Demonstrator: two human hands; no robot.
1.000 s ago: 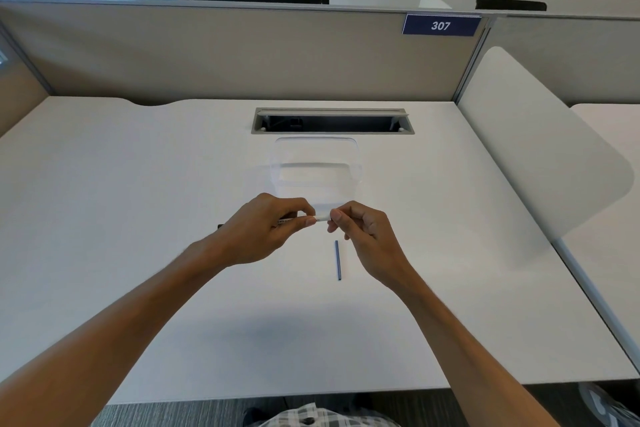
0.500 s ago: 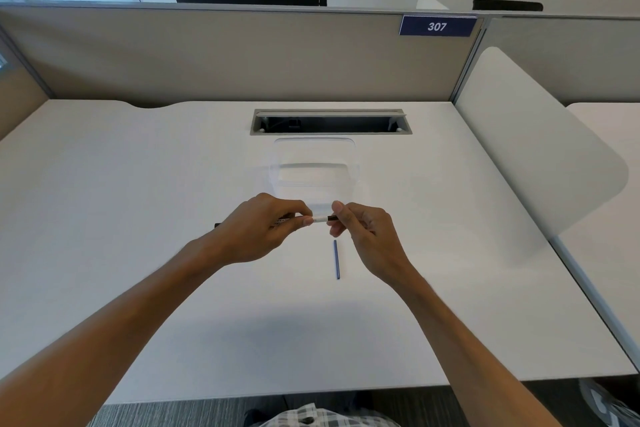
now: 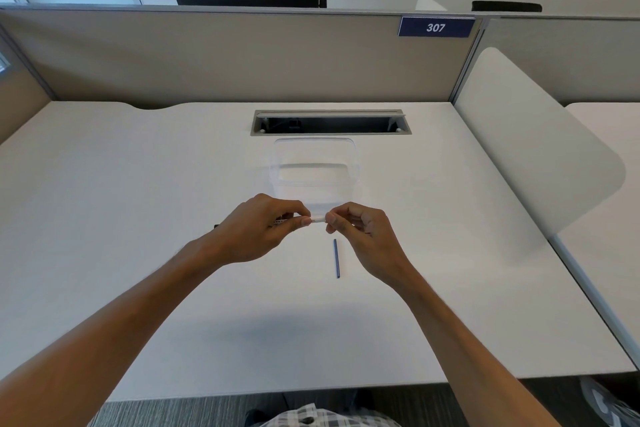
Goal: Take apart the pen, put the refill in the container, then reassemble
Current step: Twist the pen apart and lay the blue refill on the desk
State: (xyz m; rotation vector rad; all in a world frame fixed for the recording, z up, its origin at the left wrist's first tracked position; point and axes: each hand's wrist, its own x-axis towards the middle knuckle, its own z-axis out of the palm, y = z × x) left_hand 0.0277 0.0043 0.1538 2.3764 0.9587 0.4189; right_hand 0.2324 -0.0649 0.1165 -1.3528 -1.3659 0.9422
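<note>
Pinching white pen barrel at both ends: left hand gripping the body, right hand pinching the right tip. Judging: working an end piece, on or off unclear. Lying just near of the hands: one blue refill, not yet in the one clear container just beyond. Calling next for lifting the refill into it.
</note>
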